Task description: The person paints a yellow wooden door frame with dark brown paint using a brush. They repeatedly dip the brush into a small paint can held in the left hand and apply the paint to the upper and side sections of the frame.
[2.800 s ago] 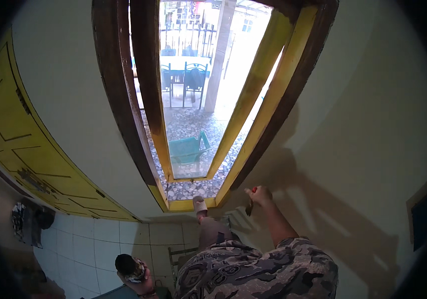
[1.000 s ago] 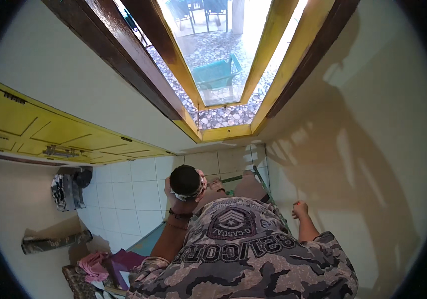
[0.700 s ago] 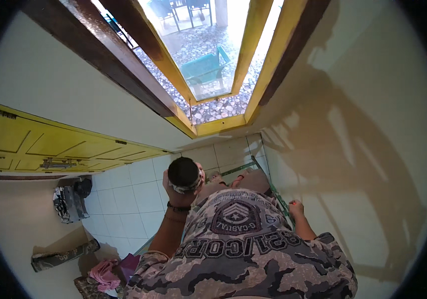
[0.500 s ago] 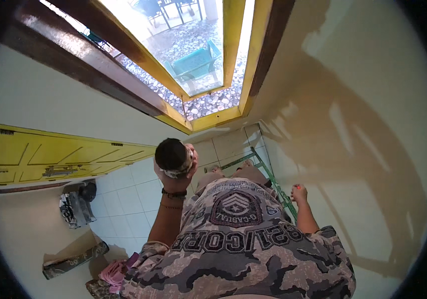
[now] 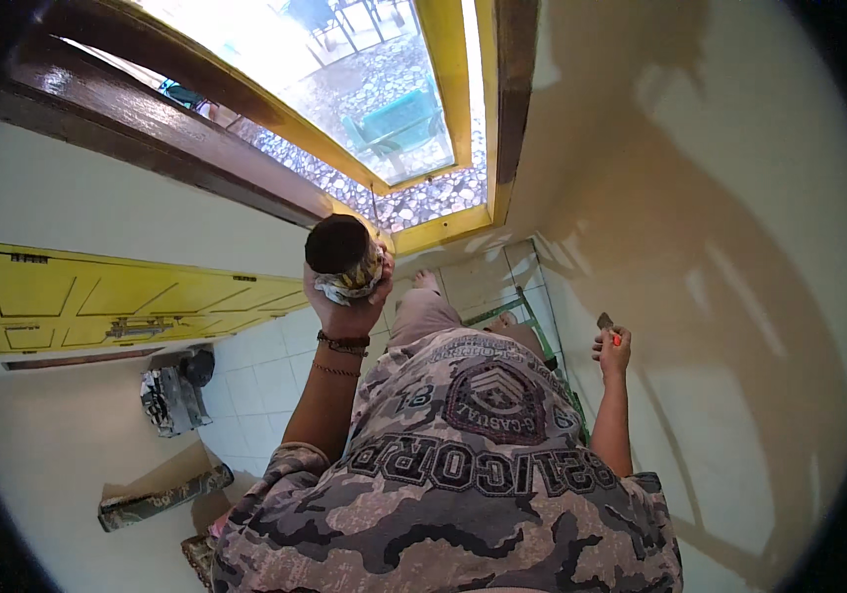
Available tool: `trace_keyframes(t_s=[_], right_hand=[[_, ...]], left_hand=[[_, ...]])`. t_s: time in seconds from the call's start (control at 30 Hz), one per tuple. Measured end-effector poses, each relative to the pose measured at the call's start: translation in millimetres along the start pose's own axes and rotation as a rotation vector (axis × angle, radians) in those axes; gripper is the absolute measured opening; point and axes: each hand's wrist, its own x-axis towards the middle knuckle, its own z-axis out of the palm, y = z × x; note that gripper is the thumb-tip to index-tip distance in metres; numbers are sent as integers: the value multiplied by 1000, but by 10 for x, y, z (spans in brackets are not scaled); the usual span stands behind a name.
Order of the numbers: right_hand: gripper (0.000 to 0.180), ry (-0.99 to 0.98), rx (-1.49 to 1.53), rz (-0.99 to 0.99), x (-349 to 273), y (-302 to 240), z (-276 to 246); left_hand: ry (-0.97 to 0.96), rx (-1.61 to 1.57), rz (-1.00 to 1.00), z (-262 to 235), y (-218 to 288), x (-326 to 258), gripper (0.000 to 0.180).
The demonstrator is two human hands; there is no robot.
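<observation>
My left hand (image 5: pixel 349 314) is wrapped around a small can (image 5: pixel 354 287) with a torn, crumpled label. Dark brown colour fills its round top, and it is held up close to the lower corner of the window frame (image 5: pixel 438 233). Off to the right, near the cream wall, my right hand (image 5: pixel 613 348) is closed on a small paintbrush (image 5: pixel 605 321). Its brownish bristle end points up past my fingers, and a bit of red shows at the grip. The frame is partly dark brown and partly yellow.
A green metal ladder or stand (image 5: pixel 537 321) is below me by my legs. A glass window sash (image 5: pixel 374 89) hangs in the opening, with a turquoise chair (image 5: pixel 399 124) beyond. On the left are a yellow panelled door (image 5: pixel 127 301), a grey patterned bundle (image 5: pixel 174 400) and a rolled mat (image 5: pixel 166 497).
My left hand and the can have come up nearer the frame. My right hand has risen, and the brush's bristle end now shows. One leg has shifted forward, and the view has turned slightly.
</observation>
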Motion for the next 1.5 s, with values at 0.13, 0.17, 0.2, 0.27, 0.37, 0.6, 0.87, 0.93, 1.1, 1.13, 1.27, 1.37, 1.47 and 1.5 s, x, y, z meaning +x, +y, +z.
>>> trace_keyframes(t_s=[0.13, 0.17, 0.2, 0.27, 0.37, 0.6, 0.87, 0.93, 1.1, 1.13, 1.27, 1.37, 1.47, 1.5], right_hand=[[21, -20, 118, -113, -8, -384, 139], [21, -23, 129, -136, -53, -522, 167], [21, -30, 140, -160, -78, -631, 211], [21, 17, 110, -271, -123, -947, 260], [19, -1, 133, -359, -253, -1572, 315], [10, -207, -314, -401, 47, -2559, 547], [14, -257, -603, -491, 49, -2129, 1089], [15, -265, -633, -455, -81, -2125, 1144], [16, -237, -492, -298, -309, -2006, 889], [17, -209, -426, -258, -354, -2006, 810], [18, -118, -168, -274, -521, -2046, 504], [20, -109, -225, -409, -583, -2196, 313], [20, -26, -370, -725, -551, -2477, 277], [19, -21, -305, -716, -576, -2598, 289]], left_hand=[[26, -38, -31, 45, -53, 156, 63], [29, -44, -43, 82, -61, 224, 63], [35, -48, -52, 113, -59, 279, 64], [29, -79, -81, 184, -30, 437, 66], [17, -143, -84, 255, 55, 702, 65], [238, -247, -71, -64, 110, 971, 55], [314, 19, -95, -783, -114, 1365, 72], [265, -163, -188, -677, 16, 1442, 82], [185, 645, 152, -1303, -488, 1550, 90], [190, 573, 121, -1134, -452, 1521, 77], [210, 27, -133, -349, -247, 1308, 52], [189, -155, -257, -3, -250, 1159, 48], [205, -156, -271, 307, -206, 1064, 44], [216, -156, -273, 350, -189, 1065, 45]])
